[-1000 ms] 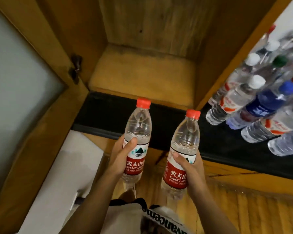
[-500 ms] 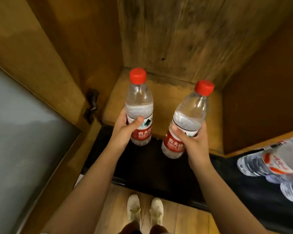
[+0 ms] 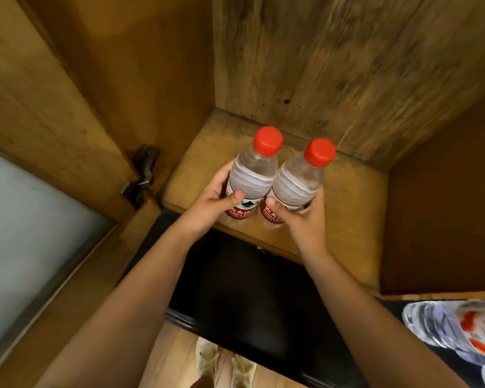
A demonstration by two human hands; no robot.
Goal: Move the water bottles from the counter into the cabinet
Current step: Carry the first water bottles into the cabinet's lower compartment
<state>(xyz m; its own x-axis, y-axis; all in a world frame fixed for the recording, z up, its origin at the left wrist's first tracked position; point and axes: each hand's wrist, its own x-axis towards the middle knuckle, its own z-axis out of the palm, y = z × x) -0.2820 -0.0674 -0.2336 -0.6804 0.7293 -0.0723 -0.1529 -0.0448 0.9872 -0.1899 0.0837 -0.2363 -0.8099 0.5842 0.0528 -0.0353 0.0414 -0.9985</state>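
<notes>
Two clear water bottles with red caps and red labels stand upright side by side over the front of the wooden cabinet shelf [image 3: 350,208]. My left hand [image 3: 216,203] grips the left bottle [image 3: 252,175] around its label. My right hand [image 3: 300,217] grips the right bottle [image 3: 298,183] the same way. The bottles touch each other. Their bases are hidden by my hands, so I cannot tell whether they rest on the shelf.
The cabinet door [image 3: 39,208] with a frosted pane stands open at the left, hinge [image 3: 143,175] beside the shelf. A black counter [image 3: 249,289] lies below the shelf. More water bottles [image 3: 459,331] lie at the lower right on the counter. My shoes show on the wooden floor.
Both hands have carried the bottles forward and down into the cabinet and brought them together, from apart over the counter edge to side by side on the shelf front.
</notes>
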